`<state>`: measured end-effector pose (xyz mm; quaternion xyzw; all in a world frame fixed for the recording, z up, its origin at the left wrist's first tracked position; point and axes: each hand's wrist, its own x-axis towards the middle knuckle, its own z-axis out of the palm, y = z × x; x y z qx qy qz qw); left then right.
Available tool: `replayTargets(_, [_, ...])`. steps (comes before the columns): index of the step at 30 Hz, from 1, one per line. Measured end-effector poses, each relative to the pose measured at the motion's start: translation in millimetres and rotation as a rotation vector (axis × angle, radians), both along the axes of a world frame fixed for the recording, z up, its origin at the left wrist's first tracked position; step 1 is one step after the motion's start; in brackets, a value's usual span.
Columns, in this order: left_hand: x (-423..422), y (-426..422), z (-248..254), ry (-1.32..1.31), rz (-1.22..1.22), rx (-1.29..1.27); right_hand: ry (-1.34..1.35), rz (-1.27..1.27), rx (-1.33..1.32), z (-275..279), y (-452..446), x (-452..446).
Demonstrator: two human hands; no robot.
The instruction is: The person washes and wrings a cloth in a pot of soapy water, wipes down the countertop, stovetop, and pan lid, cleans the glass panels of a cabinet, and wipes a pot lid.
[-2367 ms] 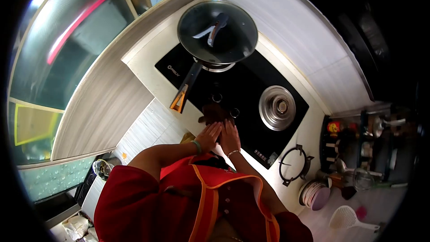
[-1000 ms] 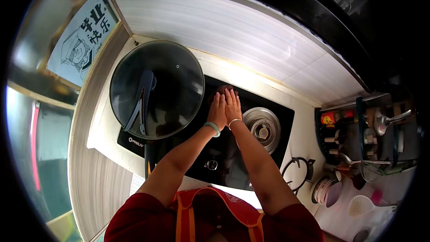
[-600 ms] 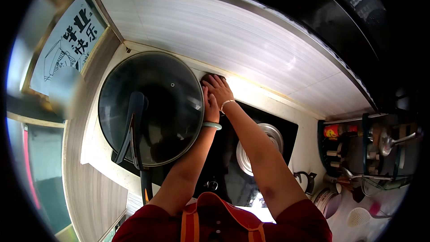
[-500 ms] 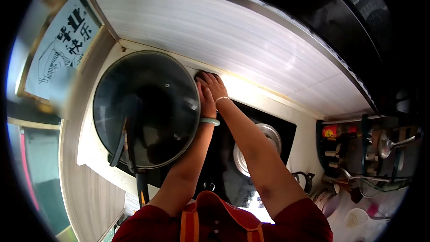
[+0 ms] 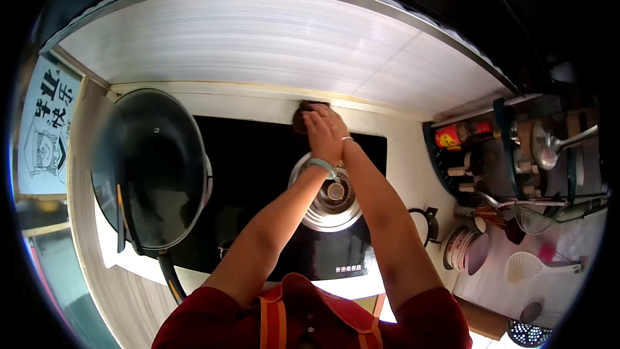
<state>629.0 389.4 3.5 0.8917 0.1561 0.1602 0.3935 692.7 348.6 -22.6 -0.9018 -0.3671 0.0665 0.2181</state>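
A dark brown cloth [image 5: 301, 116] lies on the pale counter strip [image 5: 258, 107] behind the black glass hob [image 5: 239, 155]. My left hand [image 5: 325, 137], with a green bangle at its wrist, presses on the cloth with fingers stretched out. Beside and partly beneath it, my right hand [image 5: 336, 124] also rests on the cloth, flat, a thin pale bracelet at its wrist. Below my hands is the round steel burner [image 5: 315, 214], partly covered by my forearms. A lidded pan [image 5: 161, 174] stands at the hob's left end, its handle toward me.
At the right stands a rack with a red-labelled jar [image 5: 452, 135] and a steel ladle [image 5: 546, 147]. A black pan support [image 5: 431, 225], stacked bowls [image 5: 475, 252] and a white slotted spoon [image 5: 522, 267] are lower right. A tiled wall [image 5: 258, 39] rises behind the hob.
My hands and the cloth have moved right along the back strip, from beside the pan to behind the burner. The view has shifted right, so the pan appears farther left.
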Motion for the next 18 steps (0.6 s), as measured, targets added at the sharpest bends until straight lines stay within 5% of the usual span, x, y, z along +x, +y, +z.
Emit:
replayTargets(1, [10,-20,-6,0.387,-0.202,0.589,0.003,-0.015,-0.005,-6,-25,4])
replayTargets(3, [24,-68,-48,0.225,-0.257,0.397,0.029,-0.227,-0.021,-20,-80,10])
replayTargets(6, [25,-104,-10,0.264,-0.454,-0.097,0.059,-0.509,-0.043,-30,-136,5])
replayTargets(13, [8,-153,3,0.456,-0.801,-0.067,0.056,-0.728,-0.303,-17,-190,-39])
replayTargets(17, [-38,-163,14,0.432,-0.779,-0.213,0.072,-0.632,-0.722,8,-198,-85])
replayTargets(18, [-43,-173,8,0.314,-1.019,0.271,0.076,-0.572,-0.871,19,-196,-98])
